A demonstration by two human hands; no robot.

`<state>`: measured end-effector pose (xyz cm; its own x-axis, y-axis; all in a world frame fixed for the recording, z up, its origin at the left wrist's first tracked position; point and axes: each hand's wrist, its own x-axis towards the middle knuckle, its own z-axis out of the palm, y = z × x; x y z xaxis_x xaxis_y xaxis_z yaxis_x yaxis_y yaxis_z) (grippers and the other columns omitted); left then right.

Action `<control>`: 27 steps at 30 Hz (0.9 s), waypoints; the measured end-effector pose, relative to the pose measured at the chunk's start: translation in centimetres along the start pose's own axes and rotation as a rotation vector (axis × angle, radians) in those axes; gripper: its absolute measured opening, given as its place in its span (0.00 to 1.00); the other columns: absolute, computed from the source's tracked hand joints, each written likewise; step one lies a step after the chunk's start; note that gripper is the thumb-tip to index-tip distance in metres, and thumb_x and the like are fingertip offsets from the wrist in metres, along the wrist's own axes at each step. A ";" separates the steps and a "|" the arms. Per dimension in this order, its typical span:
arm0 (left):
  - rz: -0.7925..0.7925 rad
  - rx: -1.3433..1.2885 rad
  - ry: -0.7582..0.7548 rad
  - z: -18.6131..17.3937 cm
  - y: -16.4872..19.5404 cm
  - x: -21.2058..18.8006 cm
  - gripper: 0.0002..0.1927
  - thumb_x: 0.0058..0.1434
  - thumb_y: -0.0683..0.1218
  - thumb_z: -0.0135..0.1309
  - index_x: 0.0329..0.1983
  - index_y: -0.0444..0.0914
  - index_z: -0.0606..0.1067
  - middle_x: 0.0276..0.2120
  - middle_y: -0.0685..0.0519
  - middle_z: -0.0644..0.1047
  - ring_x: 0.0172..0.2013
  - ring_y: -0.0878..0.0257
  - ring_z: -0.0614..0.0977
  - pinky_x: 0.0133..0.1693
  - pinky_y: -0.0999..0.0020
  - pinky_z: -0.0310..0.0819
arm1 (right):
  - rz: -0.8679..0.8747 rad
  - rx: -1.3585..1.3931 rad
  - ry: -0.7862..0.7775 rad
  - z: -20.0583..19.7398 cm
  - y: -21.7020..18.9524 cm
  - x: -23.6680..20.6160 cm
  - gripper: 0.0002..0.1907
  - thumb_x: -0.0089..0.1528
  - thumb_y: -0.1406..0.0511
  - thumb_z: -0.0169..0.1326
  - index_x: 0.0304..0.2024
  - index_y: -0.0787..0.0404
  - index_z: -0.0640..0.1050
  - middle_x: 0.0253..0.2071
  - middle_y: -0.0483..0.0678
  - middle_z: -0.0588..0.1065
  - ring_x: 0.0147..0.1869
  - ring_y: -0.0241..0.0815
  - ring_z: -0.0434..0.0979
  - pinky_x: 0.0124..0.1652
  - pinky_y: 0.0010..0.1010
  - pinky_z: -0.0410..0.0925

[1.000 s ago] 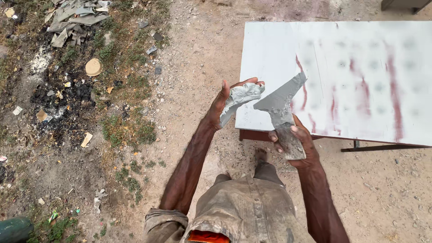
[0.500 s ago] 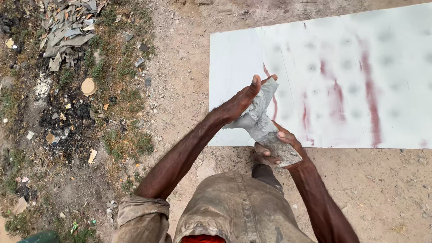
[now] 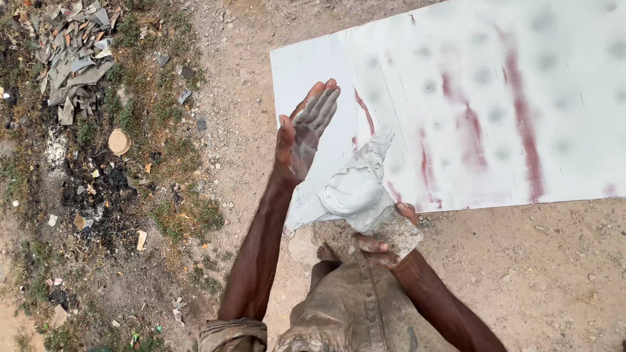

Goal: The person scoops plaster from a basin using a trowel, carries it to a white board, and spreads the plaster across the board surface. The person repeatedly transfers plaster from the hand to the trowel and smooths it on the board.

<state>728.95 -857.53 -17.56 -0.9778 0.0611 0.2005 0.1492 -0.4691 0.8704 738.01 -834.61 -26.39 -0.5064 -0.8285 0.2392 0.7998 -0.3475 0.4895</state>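
A person stands on bare dirt beside one large white board (image 3: 508, 117) streaked with red. Two bare hands show. The right hand (image 3: 385, 244) is closed around one flat scraper (image 3: 362, 189) loaded with a lump of pale grey paste, held low at the board's near edge. The left hand (image 3: 305, 133) is raised, open, fingers straight together, palm smeared grey, just beside the scraper without touching it.

Bare sandy ground (image 3: 548, 274) in daylight, with weedy rubble (image 3: 78, 58) along one side.
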 end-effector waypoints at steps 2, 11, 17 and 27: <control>-0.096 -0.716 0.003 -0.1 -1.8 -0.4 0.52 0.72 0.74 0.35 0.78 0.27 0.51 0.76 0.32 0.54 0.77 0.40 0.54 0.78 0.46 0.44 | -0.017 0.003 -0.004 0.0 0.0 0.0 0.40 0.68 0.51 0.52 0.78 0.56 0.56 0.67 0.61 0.67 0.40 0.47 0.75 0.23 0.24 0.72; -0.340 -0.597 -0.046 -4.6 -3.4 -3.3 0.54 0.70 0.73 0.41 0.78 0.24 0.48 0.77 0.29 0.51 0.78 0.40 0.53 0.78 0.47 0.47 | -0.078 -0.325 0.179 2.7 -1.6 -1.7 0.42 0.65 0.54 0.55 0.74 0.66 0.56 0.59 0.65 0.67 0.43 0.47 0.73 0.29 0.29 0.77; -0.428 -0.771 0.751 -4.6 -8.7 -3.0 0.56 0.61 0.76 0.43 0.74 0.27 0.53 0.73 0.34 0.58 0.72 0.44 0.60 0.69 0.48 0.56 | -0.249 -2.078 0.642 4.2 -4.6 2.8 0.52 0.56 0.61 0.60 0.82 0.56 0.58 0.62 0.69 0.67 0.57 0.60 0.72 0.50 0.49 0.76; 0.041 -1.132 0.657 -0.5 -11.3 -5.9 0.54 0.63 0.73 0.45 0.75 0.29 0.49 0.75 0.38 0.53 0.74 0.43 0.53 0.71 0.41 0.48 | 0.054 -2.583 0.592 4.2 0.6 4.9 0.43 0.51 0.68 0.61 0.70 0.52 0.65 0.77 0.50 0.52 0.79 0.57 0.57 0.67 0.50 0.67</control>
<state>732.93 -853.06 -28.80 -0.9125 -0.2580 -0.3175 0.2888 -0.9559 -0.0533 734.70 -837.05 -21.39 -0.7323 -0.6738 -0.0986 -0.2724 0.4225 -0.8644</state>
